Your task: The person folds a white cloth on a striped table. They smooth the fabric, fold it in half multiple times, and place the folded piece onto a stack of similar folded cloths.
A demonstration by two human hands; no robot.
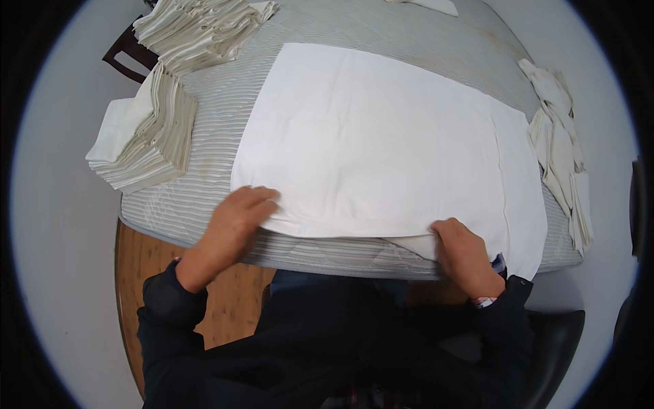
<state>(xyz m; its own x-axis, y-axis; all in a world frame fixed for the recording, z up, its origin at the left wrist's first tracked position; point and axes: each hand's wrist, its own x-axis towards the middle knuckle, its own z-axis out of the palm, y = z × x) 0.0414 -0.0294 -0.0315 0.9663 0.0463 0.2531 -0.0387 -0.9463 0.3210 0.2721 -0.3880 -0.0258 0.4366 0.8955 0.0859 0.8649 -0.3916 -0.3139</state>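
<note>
A white cloth [368,138] lies spread over a striped mattress [219,117] in front of me. My left hand [235,225] grips its near left corner, fingers curled over the edge and slightly blurred. With thumb and fingers, my right hand [462,250] pinches the near edge farther right. Between the hands that edge runs almost straight, and an underlying flap of cloth [414,246] shows beneath it beside my right hand. Toward the right side, a long crease or fold line runs down the cloth, and its right part hangs toward the mattress's near edge.
Folded cloths stand in a tall stack [153,138] at the left, with another leaning pile [199,30] behind it. Crumpled cloths [557,133] lie along the right edge. A dark wooden chair [130,51] is beyond the left side; a black seat [557,347] is at lower right.
</note>
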